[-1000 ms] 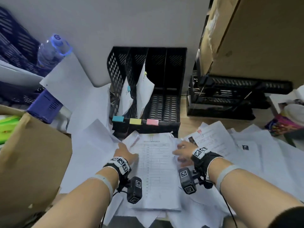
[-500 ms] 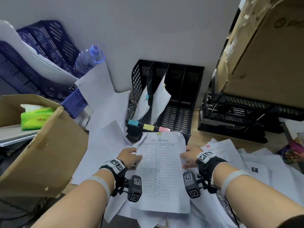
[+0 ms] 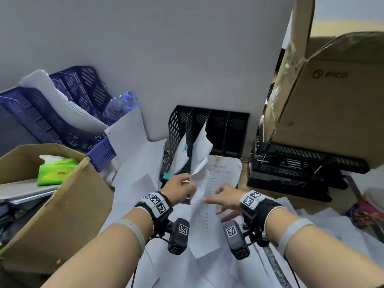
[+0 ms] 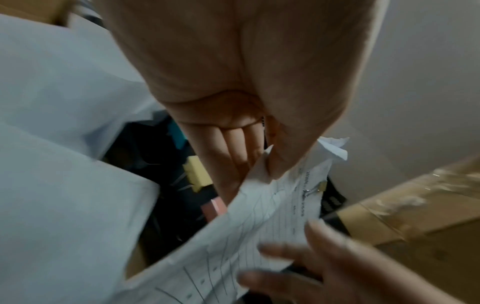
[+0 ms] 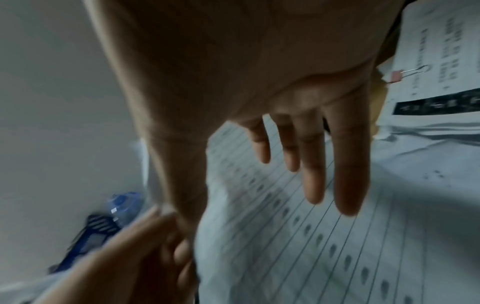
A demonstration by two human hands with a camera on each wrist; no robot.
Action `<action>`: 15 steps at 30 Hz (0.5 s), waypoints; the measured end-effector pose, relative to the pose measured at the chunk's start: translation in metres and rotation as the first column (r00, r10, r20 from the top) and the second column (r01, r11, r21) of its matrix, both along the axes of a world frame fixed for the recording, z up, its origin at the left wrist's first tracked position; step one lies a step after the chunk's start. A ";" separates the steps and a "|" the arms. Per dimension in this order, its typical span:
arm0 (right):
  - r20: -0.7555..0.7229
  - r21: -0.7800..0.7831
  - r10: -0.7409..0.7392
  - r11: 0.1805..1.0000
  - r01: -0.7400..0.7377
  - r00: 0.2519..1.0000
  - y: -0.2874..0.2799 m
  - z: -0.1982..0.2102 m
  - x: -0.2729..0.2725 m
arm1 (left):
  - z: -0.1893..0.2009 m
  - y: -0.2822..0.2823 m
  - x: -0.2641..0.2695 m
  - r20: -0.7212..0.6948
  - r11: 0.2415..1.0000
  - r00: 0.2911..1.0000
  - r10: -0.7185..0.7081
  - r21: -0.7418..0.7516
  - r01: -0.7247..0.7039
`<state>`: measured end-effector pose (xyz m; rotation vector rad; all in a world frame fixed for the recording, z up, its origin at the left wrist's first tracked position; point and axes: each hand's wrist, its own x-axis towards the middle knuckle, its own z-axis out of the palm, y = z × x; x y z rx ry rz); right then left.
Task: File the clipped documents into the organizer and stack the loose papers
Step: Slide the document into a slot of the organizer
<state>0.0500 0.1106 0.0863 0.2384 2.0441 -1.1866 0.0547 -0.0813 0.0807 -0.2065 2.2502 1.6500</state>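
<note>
A clipped document (image 3: 209,204), a printed table with a yellow clip (image 3: 217,157) at its top, is held up just in front of the black organizer (image 3: 228,125). My left hand (image 3: 182,189) pinches its left edge; in the left wrist view thumb and fingers (image 4: 262,170) meet on the paper (image 4: 259,226). My right hand (image 3: 220,201) hovers over the sheet with fingers (image 5: 314,181) spread and straight, holding nothing. Two clipped documents stand in the organizer's left slots, one with a blue clip (image 3: 185,146), one with a yellow clip (image 3: 204,133). Loose papers (image 3: 332,235) cover the desk.
An open cardboard box (image 3: 52,204) with a green tissue pack (image 3: 58,172) is at the left. Blue trays (image 3: 62,113) and a water bottle (image 3: 121,103) stand behind it. Black trays (image 3: 301,169) under a large carton (image 3: 332,111) fill the right. A pink-clipped document (image 5: 441,61) lies at the right.
Both hands gripped the document's sides before. Now the right hand has let go and opened, and the left hand has lifted the document up toward the organizer.
</note>
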 end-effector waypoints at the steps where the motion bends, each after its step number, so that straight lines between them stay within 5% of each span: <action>1: -0.014 -0.042 0.058 0.997 -0.059 0.998 -0.004 0.009 0.003 | 0.004 0.008 -0.005 -0.050 1.000 0.998 -0.027 -0.001 0.027; 9: -0.379 0.318 0.079 0.947 0.050 0.922 0.005 0.038 -0.017 | 0.023 0.054 -0.039 -0.195 0.969 0.951 -0.240 0.018 0.248; 12: -0.430 0.311 0.055 0.946 0.090 0.901 0.018 0.051 -0.025 | 0.009 0.048 -0.061 -0.311 0.948 0.928 -0.206 -0.299 0.110; 15: -0.525 0.250 -0.009 0.954 0.165 0.851 0.025 0.056 -0.034 | -0.006 0.037 -0.077 -0.276 0.818 0.928 -0.250 -0.572 0.051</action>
